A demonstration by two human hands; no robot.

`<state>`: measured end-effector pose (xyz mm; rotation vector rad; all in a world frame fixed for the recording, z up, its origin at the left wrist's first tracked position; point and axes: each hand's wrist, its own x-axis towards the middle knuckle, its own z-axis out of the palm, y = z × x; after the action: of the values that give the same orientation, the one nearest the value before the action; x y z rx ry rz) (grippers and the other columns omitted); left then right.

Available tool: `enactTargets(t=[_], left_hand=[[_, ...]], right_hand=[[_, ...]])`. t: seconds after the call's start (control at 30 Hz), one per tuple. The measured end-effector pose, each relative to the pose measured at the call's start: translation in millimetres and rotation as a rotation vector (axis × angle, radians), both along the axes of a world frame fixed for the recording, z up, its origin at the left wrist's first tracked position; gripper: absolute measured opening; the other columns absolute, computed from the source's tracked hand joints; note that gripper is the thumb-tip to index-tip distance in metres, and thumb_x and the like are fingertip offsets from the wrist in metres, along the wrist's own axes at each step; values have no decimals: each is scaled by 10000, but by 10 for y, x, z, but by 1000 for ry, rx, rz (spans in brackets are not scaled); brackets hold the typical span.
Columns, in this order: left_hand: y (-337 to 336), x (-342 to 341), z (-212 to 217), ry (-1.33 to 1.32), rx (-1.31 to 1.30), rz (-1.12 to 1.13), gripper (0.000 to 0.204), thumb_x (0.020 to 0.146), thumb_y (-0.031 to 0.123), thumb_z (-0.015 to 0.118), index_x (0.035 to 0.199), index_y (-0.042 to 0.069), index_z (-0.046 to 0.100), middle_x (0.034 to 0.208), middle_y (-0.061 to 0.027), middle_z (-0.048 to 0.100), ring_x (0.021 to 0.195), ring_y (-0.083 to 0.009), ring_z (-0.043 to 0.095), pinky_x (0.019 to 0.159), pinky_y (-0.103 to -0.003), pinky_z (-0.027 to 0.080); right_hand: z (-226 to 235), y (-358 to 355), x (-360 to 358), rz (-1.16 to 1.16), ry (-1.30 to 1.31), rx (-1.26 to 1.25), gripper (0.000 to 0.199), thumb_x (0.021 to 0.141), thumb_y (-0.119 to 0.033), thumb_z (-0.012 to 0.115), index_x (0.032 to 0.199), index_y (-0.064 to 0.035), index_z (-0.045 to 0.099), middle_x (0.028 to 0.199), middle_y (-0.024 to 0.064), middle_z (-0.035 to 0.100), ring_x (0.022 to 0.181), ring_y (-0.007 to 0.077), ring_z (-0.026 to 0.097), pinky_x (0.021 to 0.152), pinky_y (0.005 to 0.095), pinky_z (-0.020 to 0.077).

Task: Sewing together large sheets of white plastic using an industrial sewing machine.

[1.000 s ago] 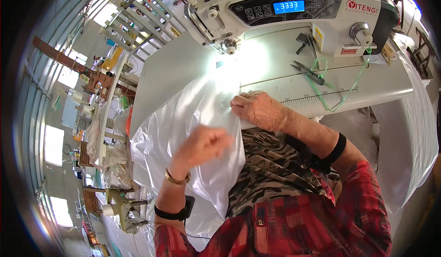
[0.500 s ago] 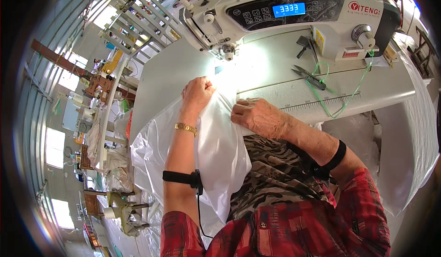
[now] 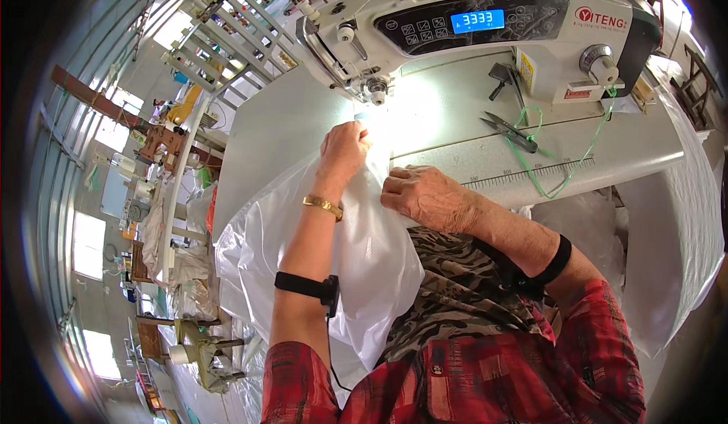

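Note:
A white plastic sheet (image 3: 371, 234) runs from the bright spot under the sewing machine (image 3: 478, 30) down across my lap. My left hand (image 3: 345, 151) is closed on the sheet just in front of the needle area, its fingertips close to the machine's head. Lower and to the right, my right hand (image 3: 428, 197) pinches the sheet's right edge at the front of the table. Glare from the machine's lamp washes out the needle and the sheet's far end.
Thread snips (image 3: 510, 132) with a green cord (image 3: 557, 189) lie on the machine table (image 3: 447, 147), right of my hands. Behind them stands a dark metal tool (image 3: 500, 79). More white sheeting (image 3: 656, 250) hangs at the table's right end. A slatted metal rack (image 3: 235, 37) stands at the far left.
My left hand has moved slightly forward and to the right, toward the needle, with the sheet shifting along. My right hand has barely moved.

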<state>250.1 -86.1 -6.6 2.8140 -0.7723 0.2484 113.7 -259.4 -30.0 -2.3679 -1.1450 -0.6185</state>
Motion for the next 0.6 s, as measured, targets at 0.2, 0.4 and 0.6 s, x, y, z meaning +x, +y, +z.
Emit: enactTargets(t=[0.2,0.4,0.6], left_hand=[[219,339,4,15,-137,95,100,812,56,568,762,-30,557,739,-236,608,760,-430,607,664,-492,467],[-52,28,-13,-474,-71,75,116,860,73,565,791,-7,614,754,-190,641,780,-392,626,710,-490,485],[-281,-284,165,-90,-216,-5,268,815,219,707,734,-27,641,708,-201,650,664,-380,633,646,-447,494]], right_hand=[[12,79,-10,6,-40,-17,122,778,-115,598,879,-47,602,866,49,575,925,211,611,817,322,549],[-28,32,-24,7,-91,-17,107,762,-126,595,832,-48,573,850,50,555,887,208,599,799,319,541],[-8,51,-17,26,-130,-69,103,794,-141,591,848,-53,588,842,48,565,892,206,625,797,327,547]])
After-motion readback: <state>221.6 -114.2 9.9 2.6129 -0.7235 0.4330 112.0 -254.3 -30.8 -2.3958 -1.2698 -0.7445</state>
